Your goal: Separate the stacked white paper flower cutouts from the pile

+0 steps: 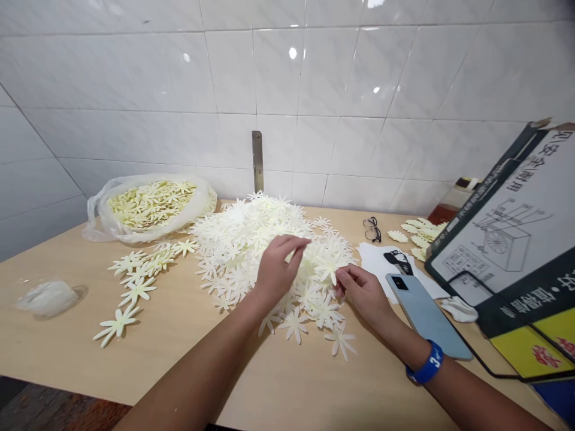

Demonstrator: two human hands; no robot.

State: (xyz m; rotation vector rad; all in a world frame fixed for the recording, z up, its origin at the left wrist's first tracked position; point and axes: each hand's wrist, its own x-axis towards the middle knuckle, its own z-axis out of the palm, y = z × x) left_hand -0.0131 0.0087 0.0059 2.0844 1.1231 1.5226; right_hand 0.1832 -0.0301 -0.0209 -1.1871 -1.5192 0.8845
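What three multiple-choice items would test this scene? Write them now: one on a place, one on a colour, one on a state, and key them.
1. Where is the phone?
A. On the floor
B. Right of the right hand
C. Leaning on the wall

2. What colour is the wristband?
A. Red
B. Blue
C. Yellow

3. What state is the plastic bag in?
A. Tied shut
B. Torn in two
C. Open, with flowers showing

Answers:
1. B, since it lies just beside that hand.
2. B, since the band shows blue.
3. C, since the flowers lie visible in its open mouth.
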